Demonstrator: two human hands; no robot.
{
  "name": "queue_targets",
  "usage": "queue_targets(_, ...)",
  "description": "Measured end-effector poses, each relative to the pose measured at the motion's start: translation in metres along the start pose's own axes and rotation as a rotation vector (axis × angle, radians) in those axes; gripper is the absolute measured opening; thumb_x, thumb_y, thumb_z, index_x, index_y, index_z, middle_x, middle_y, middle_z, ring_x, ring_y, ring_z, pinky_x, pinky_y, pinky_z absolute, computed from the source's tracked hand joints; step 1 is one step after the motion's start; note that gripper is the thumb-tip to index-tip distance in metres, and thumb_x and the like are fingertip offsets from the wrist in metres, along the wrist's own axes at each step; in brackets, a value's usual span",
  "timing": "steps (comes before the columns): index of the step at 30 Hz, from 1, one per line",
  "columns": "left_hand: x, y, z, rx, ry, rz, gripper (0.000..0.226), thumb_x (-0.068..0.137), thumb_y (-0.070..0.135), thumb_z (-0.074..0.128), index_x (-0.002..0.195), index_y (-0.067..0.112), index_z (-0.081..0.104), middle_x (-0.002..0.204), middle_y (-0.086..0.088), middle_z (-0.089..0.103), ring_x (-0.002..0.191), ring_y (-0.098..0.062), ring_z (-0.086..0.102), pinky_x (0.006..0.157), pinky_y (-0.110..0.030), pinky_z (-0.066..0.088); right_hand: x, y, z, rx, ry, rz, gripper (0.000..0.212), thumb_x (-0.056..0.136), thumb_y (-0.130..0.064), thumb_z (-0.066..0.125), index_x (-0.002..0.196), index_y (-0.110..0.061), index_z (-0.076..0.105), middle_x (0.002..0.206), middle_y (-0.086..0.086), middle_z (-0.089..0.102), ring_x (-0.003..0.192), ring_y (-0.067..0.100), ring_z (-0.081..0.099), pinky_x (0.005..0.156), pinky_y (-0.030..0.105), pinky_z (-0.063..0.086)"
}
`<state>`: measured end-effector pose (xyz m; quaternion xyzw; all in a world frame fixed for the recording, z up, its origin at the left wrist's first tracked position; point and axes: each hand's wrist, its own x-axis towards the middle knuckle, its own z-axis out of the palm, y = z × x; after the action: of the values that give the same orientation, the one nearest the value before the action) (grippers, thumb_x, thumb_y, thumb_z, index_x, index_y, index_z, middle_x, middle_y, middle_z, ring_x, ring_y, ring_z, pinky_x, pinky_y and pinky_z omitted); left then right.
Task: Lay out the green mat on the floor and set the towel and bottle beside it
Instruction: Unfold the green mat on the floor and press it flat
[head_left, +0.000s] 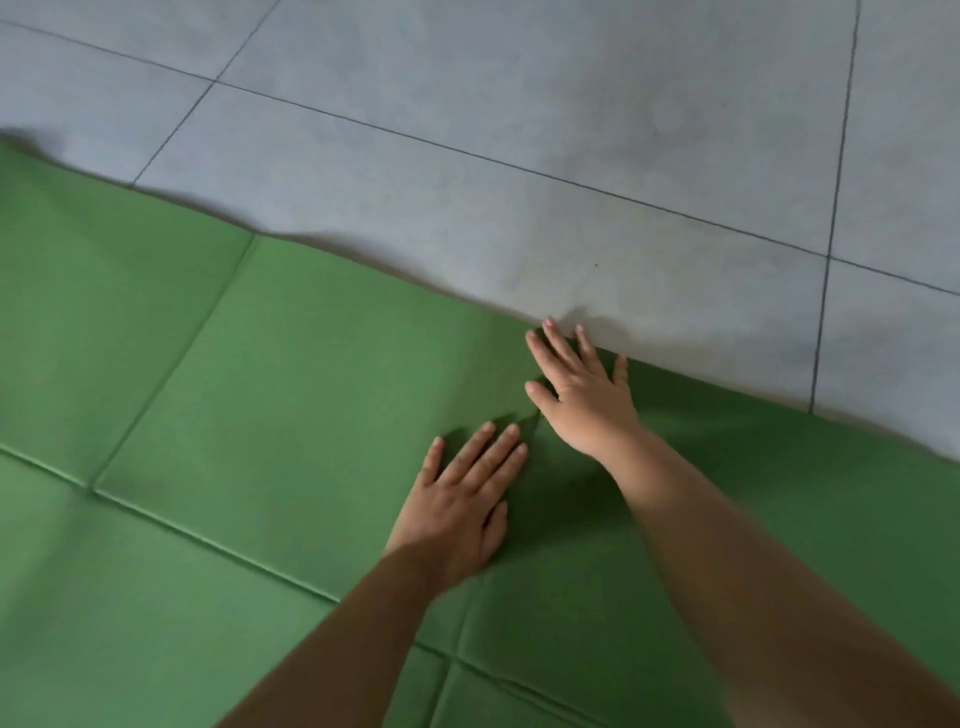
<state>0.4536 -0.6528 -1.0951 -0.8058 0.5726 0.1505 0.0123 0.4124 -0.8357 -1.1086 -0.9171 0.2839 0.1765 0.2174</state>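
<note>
The green mat (260, 374) lies unfolded across the lower left of the view, with fold creases crossing it and a slightly wavy far edge. My left hand (462, 499) presses flat on the mat, fingers straight and spread. My right hand (582, 384) lies flat further out, its fingertips reaching the mat's far edge where it meets the floor. Neither hand holds anything. No towel or bottle is in view.
Grey floor tiles (519, 156) with dark grout lines fill the upper part of the view beyond the mat's edge. My two forearms reach in from the bottom right.
</note>
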Motion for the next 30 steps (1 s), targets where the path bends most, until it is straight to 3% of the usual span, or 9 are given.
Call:
queue_targets(4, -0.032, -0.031, 0.006, 0.023, 0.013, -0.124, 0.060, 0.078, 0.034, 0.037, 0.134, 0.020, 0.052, 0.143, 0.000, 0.047, 0.129, -0.023, 0.047, 0.095, -0.058, 0.040, -0.014, -0.035, 0.015, 0.032, 0.215, 0.100, 0.062, 0.098, -0.044, 0.028, 0.151, -0.020, 0.007, 0.159, 0.003, -0.007, 0.146, 0.028, -0.008, 0.113, 0.057, 0.000)
queue_targets(7, -0.026, -0.024, 0.005, 0.014, 0.020, -0.197, 0.063, 0.078, 0.036, 0.036, 0.134, 0.012, 0.050, 0.142, -0.006, 0.046, 0.131, -0.025, 0.043, 0.096, -0.056, 0.043, -0.039, -0.080, 0.041, 0.012, 0.318, -0.208, 0.056, 0.093, -0.037, 0.030, 0.143, -0.012, 0.037, 0.152, 0.011, 0.029, 0.140, 0.035, 0.025, 0.107, 0.061, 0.022)
queue_targets(10, -0.029, -0.027, 0.007, 0.022, 0.059, -0.256, 0.061, 0.081, 0.037, 0.034, 0.133, 0.009, 0.051, 0.140, -0.011, 0.048, 0.131, -0.026, 0.040, 0.098, -0.053, 0.040, -0.047, -0.088, 0.055, -0.029, 0.290, -0.355, 0.051, 0.092, -0.034, 0.032, 0.137, -0.016, 0.047, 0.146, 0.004, 0.043, 0.134, 0.030, 0.039, 0.102, 0.057, 0.034)
queue_targets(16, -0.028, -0.026, 0.006, -0.026, 0.090, -0.262, 0.062, 0.080, 0.031, 0.034, 0.135, 0.005, 0.050, 0.144, -0.011, 0.044, 0.132, -0.030, 0.042, 0.101, -0.058, 0.032, -0.027, -0.046, 0.037, -0.181, 0.253, -0.320, 0.054, 0.091, -0.041, 0.032, 0.138, -0.022, 0.046, 0.147, -0.004, 0.040, 0.136, 0.027, 0.038, 0.103, 0.055, 0.035)
queue_targets(19, -0.029, -0.026, 0.007, -0.028, 0.098, -0.273, 0.063, 0.080, 0.031, 0.034, 0.135, 0.005, 0.049, 0.144, -0.010, 0.043, 0.132, -0.030, 0.042, 0.102, -0.057, 0.032, -0.026, -0.011, 0.026, -0.178, 0.256, -0.176, 0.056, 0.091, -0.043, 0.026, 0.142, -0.023, 0.039, 0.150, -0.001, 0.033, 0.139, 0.029, 0.031, 0.106, 0.059, 0.026)
queue_targets(24, -0.030, -0.027, 0.009, -0.051, 0.114, -0.266, 0.063, 0.081, 0.031, 0.032, 0.136, 0.005, 0.048, 0.146, -0.010, 0.041, 0.134, -0.029, 0.039, 0.103, -0.056, 0.031, -0.034, 0.025, 0.021, -0.132, 0.234, 0.184, 0.057, 0.099, -0.044, 0.019, 0.151, -0.023, 0.009, 0.158, -0.006, -0.003, 0.146, 0.025, 0.000, 0.112, 0.058, 0.007)
queue_targets(26, -0.030, -0.027, 0.009, -0.045, 0.114, -0.265, 0.062, 0.081, 0.030, 0.032, 0.136, 0.005, 0.048, 0.145, -0.010, 0.041, 0.133, -0.029, 0.040, 0.103, -0.056, 0.030, -0.045, 0.010, 0.026, -0.042, 0.278, 0.316, 0.061, 0.098, -0.042, 0.022, 0.151, -0.014, 0.012, 0.159, 0.003, -0.002, 0.146, 0.030, -0.003, 0.112, 0.059, 0.003)
queue_targets(28, -0.030, -0.028, 0.010, -0.047, 0.113, -0.259, 0.063, 0.082, 0.029, 0.029, 0.137, 0.005, 0.046, 0.147, -0.010, 0.038, 0.135, -0.029, 0.036, 0.105, -0.055, 0.027, -0.067, -0.027, 0.038, 0.040, 0.353, 0.232, 0.061, 0.094, -0.039, 0.030, 0.147, -0.008, 0.027, 0.157, 0.012, 0.012, 0.144, 0.034, 0.006, 0.110, 0.058, 0.003)
queue_targets(30, -0.030, -0.030, 0.014, -0.059, 0.092, -0.240, 0.066, 0.084, 0.032, 0.022, 0.143, 0.007, 0.036, 0.153, -0.007, 0.021, 0.141, -0.028, 0.019, 0.110, -0.053, 0.016, -0.091, -0.075, 0.062, 0.024, 0.352, -0.028, 0.053, 0.092, -0.030, 0.034, 0.138, -0.007, 0.044, 0.150, 0.012, 0.032, 0.139, 0.034, 0.027, 0.105, 0.061, 0.019)
